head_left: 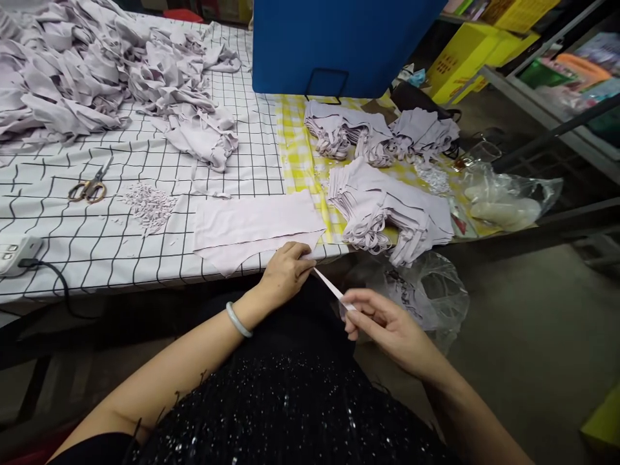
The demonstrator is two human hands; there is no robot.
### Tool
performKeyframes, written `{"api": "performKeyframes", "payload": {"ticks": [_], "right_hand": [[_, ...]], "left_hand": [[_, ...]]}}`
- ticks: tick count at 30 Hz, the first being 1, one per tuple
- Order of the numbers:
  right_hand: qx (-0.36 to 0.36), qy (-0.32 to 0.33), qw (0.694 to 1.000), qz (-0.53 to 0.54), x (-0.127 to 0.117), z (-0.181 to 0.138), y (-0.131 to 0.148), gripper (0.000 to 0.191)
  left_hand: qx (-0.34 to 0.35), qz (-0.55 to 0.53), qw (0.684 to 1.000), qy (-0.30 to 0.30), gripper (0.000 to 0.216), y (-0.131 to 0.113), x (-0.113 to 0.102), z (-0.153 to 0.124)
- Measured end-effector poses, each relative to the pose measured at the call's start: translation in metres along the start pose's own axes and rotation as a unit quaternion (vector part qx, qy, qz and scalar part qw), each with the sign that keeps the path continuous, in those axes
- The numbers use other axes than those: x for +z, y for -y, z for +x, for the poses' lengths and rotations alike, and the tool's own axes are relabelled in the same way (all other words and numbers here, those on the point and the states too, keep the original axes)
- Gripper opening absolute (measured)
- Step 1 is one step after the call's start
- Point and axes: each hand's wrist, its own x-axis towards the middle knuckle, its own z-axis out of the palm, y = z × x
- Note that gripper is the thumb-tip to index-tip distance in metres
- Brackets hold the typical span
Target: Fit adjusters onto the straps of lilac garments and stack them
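Note:
A flat pale lilac fabric piece point(256, 223) lies at the table's front edge, part of it hanging over. My left hand point(288, 271) pinches its near right corner, fingers closed. From there a narrow fabric strip point(329, 284) runs taut down to the right. Its other end sits between the thumb and fingers of my right hand point(375, 323), held off the table above my lap. Just right of the flat piece is a stack of similar cut pieces point(387, 200) with looped strips hanging from its near side.
A large heap of crumpled fabric point(97, 71) covers the back left. Scissors point(90, 187) lie beside a pile of tiny scraps point(150, 205). A power strip point(19, 255) sits at the left edge. A blue panel point(339, 45) stands behind more stacked pieces point(349, 126). Plastic bags point(508, 194) lie right.

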Motion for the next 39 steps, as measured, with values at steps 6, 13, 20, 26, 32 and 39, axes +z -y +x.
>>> {"api": "performKeyframes", "payload": {"ticks": [6, 13, 20, 26, 32, 39], "right_hand": [[-0.083, 0.014, 0.996, 0.025, -0.026, 0.004, 0.042, 0.024], [-0.199, -0.120, 0.972, 0.014, -0.027, 0.075, 0.060, 0.021], [-0.134, -0.041, 0.976, 0.169, 0.007, 0.110, 0.069, 0.025], [-0.059, 0.022, 0.997, 0.046, 0.035, 0.115, 0.062, 0.041], [-0.072, 0.032, 0.988, -0.133, 0.042, 0.104, 0.053, 0.040], [-0.045, 0.024, 0.996, -0.071, 0.042, 0.084, 0.040, 0.029]], "left_hand": [[0.018, 0.022, 1.000, 0.000, 0.017, 0.001, -0.001, -0.001], [0.012, 0.017, 1.000, -0.001, 0.018, 0.002, 0.001, -0.003], [-0.089, -0.180, 0.979, -0.042, 0.024, -0.005, -0.026, 0.006], [-0.195, -0.303, 0.927, -0.110, 0.009, -0.011, -0.082, 0.027], [-0.299, -0.414, 0.860, -0.001, 0.010, -0.008, -0.081, 0.015], [-0.297, -0.412, 0.861, 0.027, 0.014, -0.013, -0.073, 0.007]]}}
